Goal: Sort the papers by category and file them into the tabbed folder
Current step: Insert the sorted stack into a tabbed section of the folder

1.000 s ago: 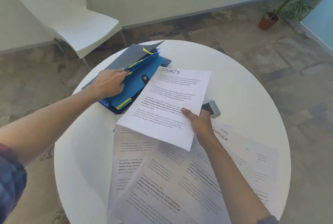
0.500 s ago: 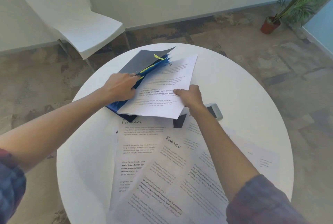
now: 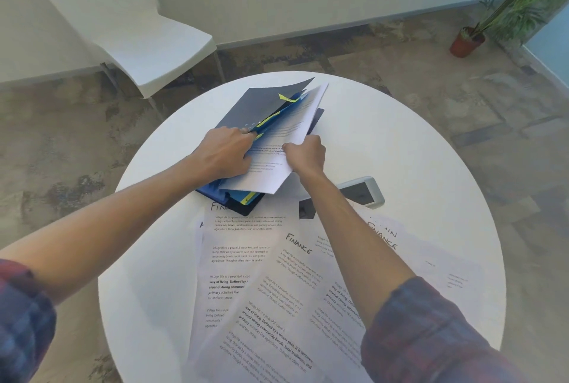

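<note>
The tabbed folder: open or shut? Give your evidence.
Open: the folder has its dark cover lifted, and a sheet sits partway inside.
</note>
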Available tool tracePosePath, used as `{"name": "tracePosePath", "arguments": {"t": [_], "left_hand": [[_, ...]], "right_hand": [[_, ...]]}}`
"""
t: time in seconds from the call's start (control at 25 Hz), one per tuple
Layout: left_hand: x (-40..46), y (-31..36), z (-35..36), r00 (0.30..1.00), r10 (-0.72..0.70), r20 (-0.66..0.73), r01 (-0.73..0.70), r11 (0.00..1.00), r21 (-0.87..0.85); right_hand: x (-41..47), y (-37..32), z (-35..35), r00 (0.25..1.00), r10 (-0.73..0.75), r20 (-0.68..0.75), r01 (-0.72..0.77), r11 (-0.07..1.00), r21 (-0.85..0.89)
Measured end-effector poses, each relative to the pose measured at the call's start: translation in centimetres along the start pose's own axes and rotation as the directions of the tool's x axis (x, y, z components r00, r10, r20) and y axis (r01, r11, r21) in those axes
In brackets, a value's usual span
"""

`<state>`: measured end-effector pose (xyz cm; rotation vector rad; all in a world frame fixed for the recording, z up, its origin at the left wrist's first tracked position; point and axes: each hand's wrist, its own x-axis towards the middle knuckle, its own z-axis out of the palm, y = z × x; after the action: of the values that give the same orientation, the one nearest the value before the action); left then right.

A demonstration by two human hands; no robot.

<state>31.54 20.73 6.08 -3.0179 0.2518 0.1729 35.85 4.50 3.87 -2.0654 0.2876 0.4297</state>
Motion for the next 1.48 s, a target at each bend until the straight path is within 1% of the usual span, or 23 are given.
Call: {"name": "tracePosePath", "arguments": {"t": [0.12, 0.28, 0.44, 0.52, 0.6, 0.68, 0.84, 1.0, 1.16, 1.28, 1.36, 1.48], "left_hand": [[0.2, 0.4, -0.2, 1.0, -0.011, 0.002, 0.011, 1.0, -0.001], [0.4, 1.3, -0.3, 1.0, -0.025, -0.006, 0.025, 1.0, 0.007], [0.6, 1.6, -0.2, 0.999, -0.037, -0.01, 0.037, 0.999, -0.015], [0.5, 1.6, -0.1, 1.0, -0.03, -0.008, 0.03, 0.999, -0.018], [0.6, 1.9, -0.3, 1.0, -0.023, 0.004, 0.023, 1.0, -0.019], [0.5, 2.2, -0.4, 1.0, -0.016, -0.001, 0.016, 1.0, -0.014], [0.3, 2.7, -0.4, 1.0, -0.015, -0.026, 0.014, 0.998, -0.065], [0.5, 3.3, -0.9, 0.999, -0.035, -0.015, 0.033, 0.993, -0.111], [0.6, 3.6, -1.0, 0.997, -0.076, -0.003, 0.075, 0.99, -0.117], [1.0, 4.2, 0.0, 0.996, -0.093, 0.016, 0.094, 0.989, -0.112], [1.4, 4.6, 1.0, 0.994, -0.105, 0.031, 0.107, 0.99, -0.091], [1.9, 5.3, 1.7, 0.99, -0.128, 0.055, 0.132, 0.989, -0.068]], "right_hand": [[0.2, 0.0, 0.5, 1.0, -0.018, -0.003, 0.018, 0.999, -0.04], [0.0, -0.1, 1.6, 0.999, -0.022, 0.028, 0.023, 1.0, -0.015], [0.1, 0.0, 1.0, 1.0, 0.001, -0.014, -0.001, 1.0, 0.003], [0.2, 0.1, 1.0, 0.998, -0.058, -0.028, 0.058, 0.998, 0.008], [0.5, 0.3, 1.2, 0.995, -0.104, -0.005, 0.104, 0.994, -0.021], [0.6, 0.2, 1.4, 0.993, -0.115, 0.027, 0.115, 0.993, -0.039], [0.9, -0.4, 2.5, 0.995, -0.094, 0.045, 0.097, 0.991, -0.088], [1.3, -0.7, 3.7, 0.992, -0.07, 0.101, 0.082, 0.99, -0.115], [1.6, 0.2, 3.0, 0.982, -0.108, 0.157, 0.138, 0.971, -0.197], [1.1, 2.1, 2.2, 0.978, -0.17, 0.124, 0.201, 0.93, -0.307], [0.9, 3.6, 1.6, 0.977, -0.179, 0.118, 0.214, 0.873, -0.439], [0.9, 6.1, 1.0, 0.956, -0.199, 0.218, 0.293, 0.732, -0.616]]}}
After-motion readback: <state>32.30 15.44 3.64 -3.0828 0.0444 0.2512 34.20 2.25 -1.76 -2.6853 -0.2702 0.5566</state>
